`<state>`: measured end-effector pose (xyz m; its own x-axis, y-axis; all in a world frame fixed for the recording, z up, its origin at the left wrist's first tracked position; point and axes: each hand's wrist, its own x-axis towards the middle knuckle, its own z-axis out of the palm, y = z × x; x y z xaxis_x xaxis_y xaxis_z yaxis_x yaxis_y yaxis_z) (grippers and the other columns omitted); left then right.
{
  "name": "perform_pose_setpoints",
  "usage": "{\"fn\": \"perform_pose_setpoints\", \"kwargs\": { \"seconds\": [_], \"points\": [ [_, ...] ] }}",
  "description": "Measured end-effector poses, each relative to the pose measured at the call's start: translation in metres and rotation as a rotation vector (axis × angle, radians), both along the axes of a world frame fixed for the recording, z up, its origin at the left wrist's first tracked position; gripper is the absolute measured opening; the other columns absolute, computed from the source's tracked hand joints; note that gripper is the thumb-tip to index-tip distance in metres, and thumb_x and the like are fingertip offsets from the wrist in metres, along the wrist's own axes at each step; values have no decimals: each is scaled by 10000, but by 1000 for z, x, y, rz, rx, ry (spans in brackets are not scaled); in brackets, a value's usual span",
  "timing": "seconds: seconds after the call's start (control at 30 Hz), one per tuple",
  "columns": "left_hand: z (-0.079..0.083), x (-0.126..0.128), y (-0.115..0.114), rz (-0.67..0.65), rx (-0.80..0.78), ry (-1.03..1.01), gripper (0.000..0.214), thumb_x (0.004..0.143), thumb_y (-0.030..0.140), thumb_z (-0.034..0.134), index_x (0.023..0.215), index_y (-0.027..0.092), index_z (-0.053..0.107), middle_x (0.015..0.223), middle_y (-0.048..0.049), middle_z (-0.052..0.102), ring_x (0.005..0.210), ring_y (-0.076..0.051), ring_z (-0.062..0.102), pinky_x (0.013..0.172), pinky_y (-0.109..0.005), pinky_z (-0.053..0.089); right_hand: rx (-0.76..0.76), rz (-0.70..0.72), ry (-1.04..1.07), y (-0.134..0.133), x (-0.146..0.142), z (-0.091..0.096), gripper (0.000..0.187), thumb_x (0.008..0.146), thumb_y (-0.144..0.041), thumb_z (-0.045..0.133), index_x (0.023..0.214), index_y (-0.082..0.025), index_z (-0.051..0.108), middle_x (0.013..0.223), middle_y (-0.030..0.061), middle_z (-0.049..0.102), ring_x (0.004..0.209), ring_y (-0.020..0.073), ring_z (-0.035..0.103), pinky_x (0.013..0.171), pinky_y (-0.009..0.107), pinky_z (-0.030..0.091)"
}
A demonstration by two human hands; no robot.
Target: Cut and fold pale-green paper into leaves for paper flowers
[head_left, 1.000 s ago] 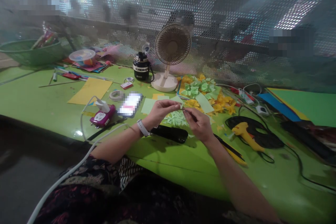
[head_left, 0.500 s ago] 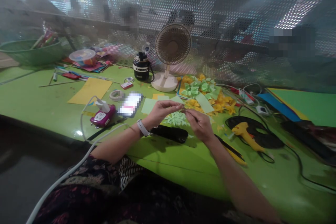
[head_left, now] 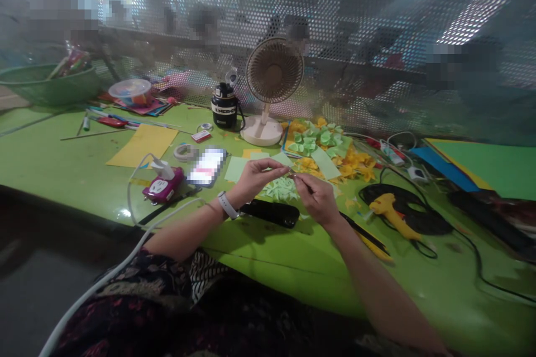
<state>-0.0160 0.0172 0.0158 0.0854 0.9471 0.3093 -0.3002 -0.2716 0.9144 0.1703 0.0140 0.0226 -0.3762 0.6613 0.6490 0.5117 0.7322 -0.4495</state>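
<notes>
My left hand (head_left: pixel 256 177) and my right hand (head_left: pixel 317 198) meet above the green table (head_left: pixel 67 162), fingertips pinched together on a small pale-green paper piece (head_left: pixel 290 174) held between them. The left wrist wears a white watch. Just below the hands lie a heap of cut pale-green paper bits (head_left: pixel 281 189) and a black oblong case (head_left: pixel 271 213). The piece is tiny and partly hidden by my fingers.
A small fan (head_left: pixel 273 86) and a black jar (head_left: pixel 225 109) stand behind. Green and yellow paper flowers (head_left: pixel 330 150) lie at right, with a yellow glue gun (head_left: pixel 391 213) and cables. A phone (head_left: pixel 207 166), a pink plug adapter (head_left: pixel 164 185), tape and yellow paper (head_left: pixel 143 144) lie left.
The hands have drawn closer, so that the fingertips now meet on the paper piece. Little else has moved.
</notes>
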Motion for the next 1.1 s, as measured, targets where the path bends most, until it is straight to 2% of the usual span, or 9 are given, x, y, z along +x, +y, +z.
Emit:
{"fn": "perform_pose_setpoints", "kwargs": {
  "seconds": [0.67,0.97,1.1],
  "points": [
    [6,0,-4,-42,-2,-68,203,648,347,852,732,185,762,826,-47,760,803,-160,698,822,-331,538,-30,44,17,0,1,1,239,940,-287,477,902,-199,696,737,27,709,606,164,638,588,271,506],
    [4,1,-3,-86,-49,-126,204,622,329,868,709,183,755,815,-46,757,793,-158,698,829,-337,541,-6,46,4,2,2,0,245,940,-285,471,948,-211,704,890,47,756,759,188,699,692,298,548],
    [5,2,-4,-105,-53,-157,173,618,287,874,683,184,751,789,-33,752,772,-142,697,815,-313,539,11,57,-30,1,4,1,250,947,-269,462,897,-201,697,848,51,746,717,176,686,650,284,532]
  ]
}}
